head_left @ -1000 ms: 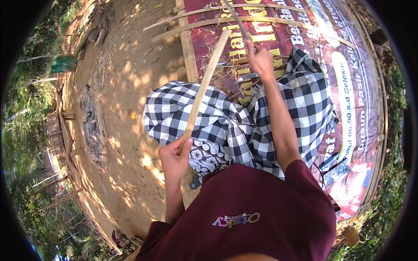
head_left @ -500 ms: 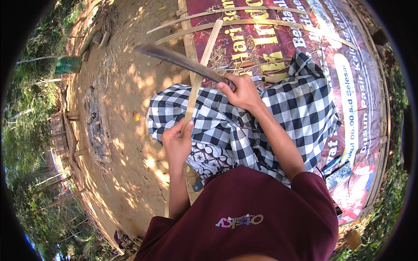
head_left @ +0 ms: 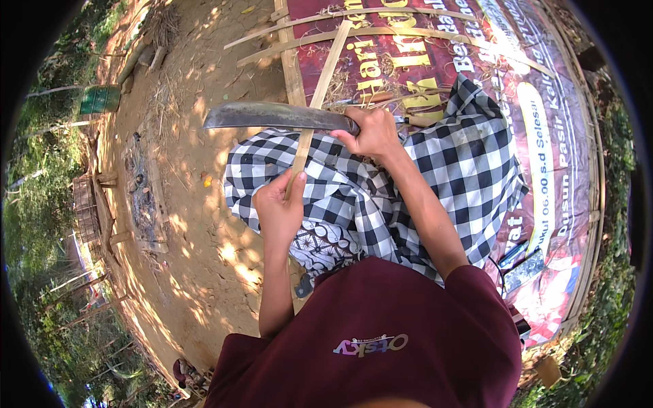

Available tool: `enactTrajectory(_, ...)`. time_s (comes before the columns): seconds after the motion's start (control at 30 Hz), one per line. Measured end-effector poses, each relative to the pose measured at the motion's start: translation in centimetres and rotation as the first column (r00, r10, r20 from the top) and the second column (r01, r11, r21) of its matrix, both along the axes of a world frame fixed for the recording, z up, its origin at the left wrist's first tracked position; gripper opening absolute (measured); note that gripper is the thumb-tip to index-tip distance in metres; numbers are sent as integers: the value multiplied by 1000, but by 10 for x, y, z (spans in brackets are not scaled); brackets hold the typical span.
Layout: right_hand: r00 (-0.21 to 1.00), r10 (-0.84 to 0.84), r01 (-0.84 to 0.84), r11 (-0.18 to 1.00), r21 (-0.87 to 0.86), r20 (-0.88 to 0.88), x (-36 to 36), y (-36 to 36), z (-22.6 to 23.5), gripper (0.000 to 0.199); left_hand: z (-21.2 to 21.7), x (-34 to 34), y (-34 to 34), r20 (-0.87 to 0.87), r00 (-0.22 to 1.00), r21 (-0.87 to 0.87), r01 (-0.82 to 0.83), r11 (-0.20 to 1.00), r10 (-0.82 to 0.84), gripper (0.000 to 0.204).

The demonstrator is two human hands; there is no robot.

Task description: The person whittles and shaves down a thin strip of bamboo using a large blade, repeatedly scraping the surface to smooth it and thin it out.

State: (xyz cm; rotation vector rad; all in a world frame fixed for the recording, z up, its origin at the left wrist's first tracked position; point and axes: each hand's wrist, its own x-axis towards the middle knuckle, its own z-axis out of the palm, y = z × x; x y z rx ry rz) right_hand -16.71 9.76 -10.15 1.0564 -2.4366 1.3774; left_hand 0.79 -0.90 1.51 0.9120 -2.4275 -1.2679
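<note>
In my left hand point(head_left: 279, 204) I grip the near end of a flat, pale bamboo strip point(head_left: 332, 65), thumb along its top, over my lap. The strip slants away, up and to the right. My right hand point(head_left: 371, 134) is closed round the handle of a machete point(head_left: 262, 116). Its broad dark blade points left and crosses over the strip a little beyond my left hand; I cannot tell whether they touch. A black-and-white checked cloth point(head_left: 449, 163) covers my legs beneath both hands.
Two long bamboo strips point(head_left: 381, 32) lie across the printed banner point(head_left: 544, 156) ahead, among curly shavings point(head_left: 337, 88). A knife point(head_left: 415, 121) rests by my right knee. A phone-like slab point(head_left: 525, 272) is at the right. Bare dirt ground point(head_left: 204, 224) drops off to the left.
The machete blade has turned, its broad side now showing and its tip lower, lying more level across the strip. My left hand keeps its grip on the strip.
</note>
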Motion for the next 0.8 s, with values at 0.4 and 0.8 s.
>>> enactTrajectory(0.4, 527, -129, 729, 577, -368, 840, -117, 77, -18, 58, 25, 111, -22, 139, 920, 368, -391, 843, 366, 16)
enactTrajectory(0.8, 877, 172, -16, 943, -331, 448, -6, 15, 30, 45, 2, 26, -12, 87, 996, 533, -56, 844, 11, 26)
